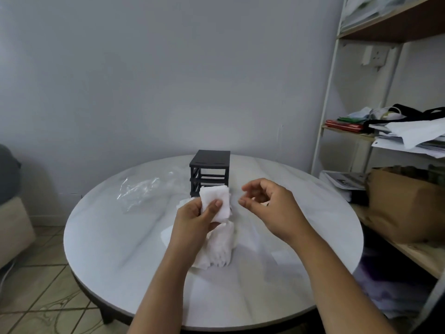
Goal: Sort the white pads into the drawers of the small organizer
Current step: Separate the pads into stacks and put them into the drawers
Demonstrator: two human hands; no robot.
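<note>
A round white marbled tabletop [108, 249] carries a small black plastic organizer [210, 169] and a heap of white pads [220, 249]. The left hand [192, 222] pinches a folded white pad [216, 201] in its grip, in front of the organizer. The right hand [272, 208], beside it, has a loose, empty grip.

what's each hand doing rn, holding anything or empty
Left hand: grips the white pads, thumb pressed on the front.
Right hand: open, fingers loosely curled, holds nothing, just beside the pads.
</note>
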